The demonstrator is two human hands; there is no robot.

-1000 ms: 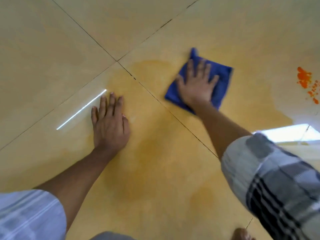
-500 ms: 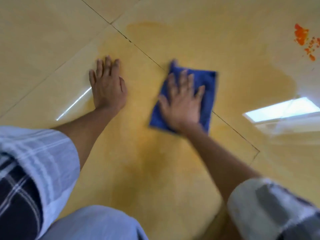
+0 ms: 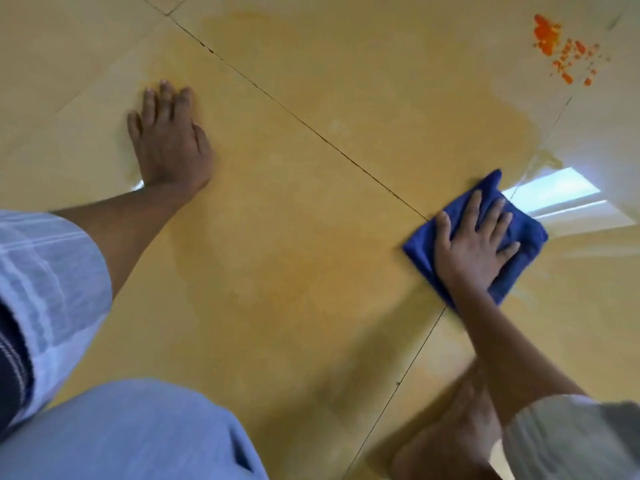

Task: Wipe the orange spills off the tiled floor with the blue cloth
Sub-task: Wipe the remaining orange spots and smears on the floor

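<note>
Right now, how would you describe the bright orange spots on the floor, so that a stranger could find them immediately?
Look at the tiled floor, most of which carries a wide, pale yellow wet stain. Go to the far right corner of the view, well beyond the right hand pressing the blue cloth. There lies a small cluster of orange spots, vivid and thick, unlike the thin smear around it.

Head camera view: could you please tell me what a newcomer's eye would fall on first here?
The blue cloth stands out at right, pressed flat to the tiled floor under the spread right hand. Bright orange spatters sit untouched at the top right corner, well apart from the cloth. A broad yellowish wet smear covers the middle tiles, with the left hand braced flat on it.
</note>
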